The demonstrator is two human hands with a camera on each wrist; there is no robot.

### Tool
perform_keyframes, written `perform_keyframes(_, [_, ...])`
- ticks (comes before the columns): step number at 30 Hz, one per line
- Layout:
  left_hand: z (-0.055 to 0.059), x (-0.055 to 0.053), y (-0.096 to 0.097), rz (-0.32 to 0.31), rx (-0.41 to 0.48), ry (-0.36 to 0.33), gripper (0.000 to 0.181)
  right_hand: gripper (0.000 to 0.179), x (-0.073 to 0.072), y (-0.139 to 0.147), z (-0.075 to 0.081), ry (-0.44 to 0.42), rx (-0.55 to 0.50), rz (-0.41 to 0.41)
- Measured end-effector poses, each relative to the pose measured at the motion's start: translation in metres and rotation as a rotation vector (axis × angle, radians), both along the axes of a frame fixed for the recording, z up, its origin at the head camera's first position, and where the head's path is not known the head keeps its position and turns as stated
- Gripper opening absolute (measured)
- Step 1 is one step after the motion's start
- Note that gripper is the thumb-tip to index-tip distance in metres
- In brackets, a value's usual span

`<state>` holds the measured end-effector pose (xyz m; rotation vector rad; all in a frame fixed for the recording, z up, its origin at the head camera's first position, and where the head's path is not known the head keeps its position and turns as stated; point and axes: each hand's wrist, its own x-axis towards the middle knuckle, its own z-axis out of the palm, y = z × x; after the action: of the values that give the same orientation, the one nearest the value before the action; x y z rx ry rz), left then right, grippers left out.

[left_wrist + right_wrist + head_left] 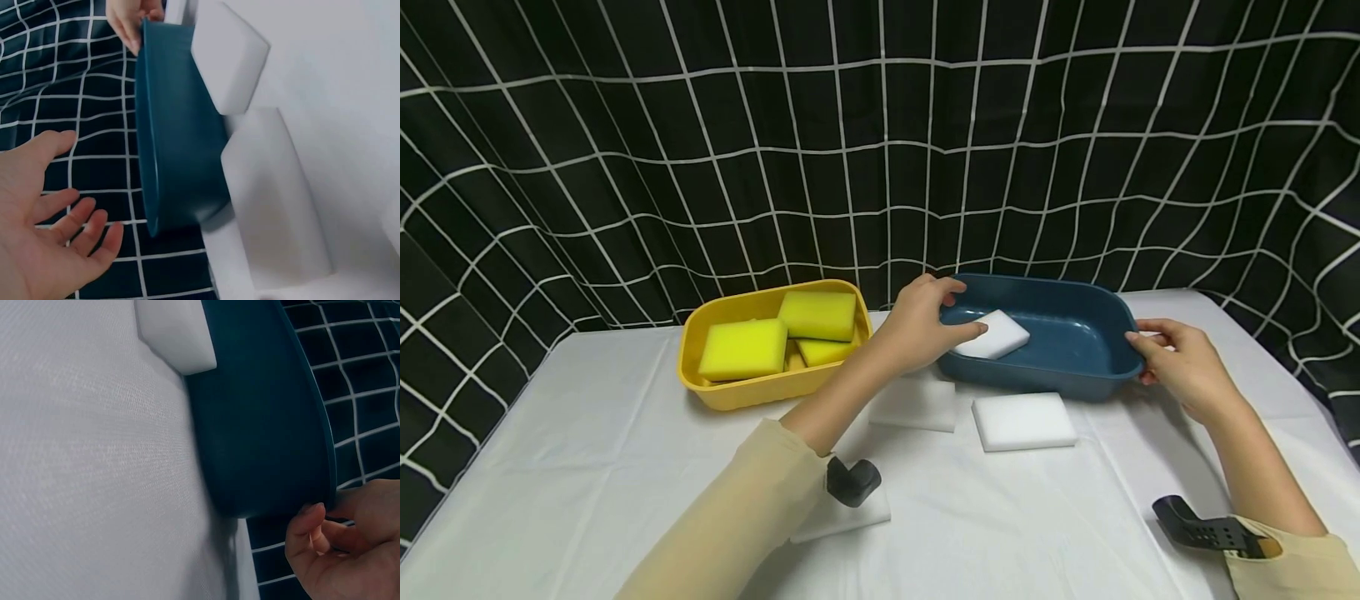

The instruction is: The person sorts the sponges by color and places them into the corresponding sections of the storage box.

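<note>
A dark blue oval tub stands at the back right of the white cloth, with one white sponge block in its left end. Over that end is my left hand, thumb and fingers spread apart with nothing between them. In the left wrist view the same hand shows empty, beside the tub. My right hand pinches the tub's right rim between thumb and fingers, and the right wrist view shows this grip at the tub's end.
A yellow tub with several yellow sponges stands at the back left. In front of the blue tub lie white sponge blocks, another and one partly under my left forearm. A black gridded curtain hangs behind.
</note>
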<state>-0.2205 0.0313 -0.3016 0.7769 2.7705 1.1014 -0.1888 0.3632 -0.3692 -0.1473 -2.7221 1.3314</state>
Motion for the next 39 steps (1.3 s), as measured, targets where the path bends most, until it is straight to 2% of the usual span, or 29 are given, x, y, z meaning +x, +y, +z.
perform_keyframes(18, [-0.010, 0.020, -0.032, -0.064, -0.083, 0.011, 0.051, 0.050, 0.000, 0.002, 0.000, 0.007, -0.008, 0.003])
perform_keyframes(28, [-0.019, 0.036, -0.050, -0.093, -0.110, -0.073, 0.051, 0.051, 0.001, 0.001, 0.002, 0.006, -0.014, -0.001])
perform_keyframes(34, [-0.027, 0.047, -0.065, -0.101, -0.114, -0.096, 0.050, 0.050, 0.001, -0.001, 0.002, 0.008, -0.012, -0.003])
perform_keyframes(39, [-0.034, 0.056, -0.077, -0.109, -0.092, -0.088, 0.048, 0.050, 0.001, -0.001, 0.001, 0.024, -0.025, -0.001])
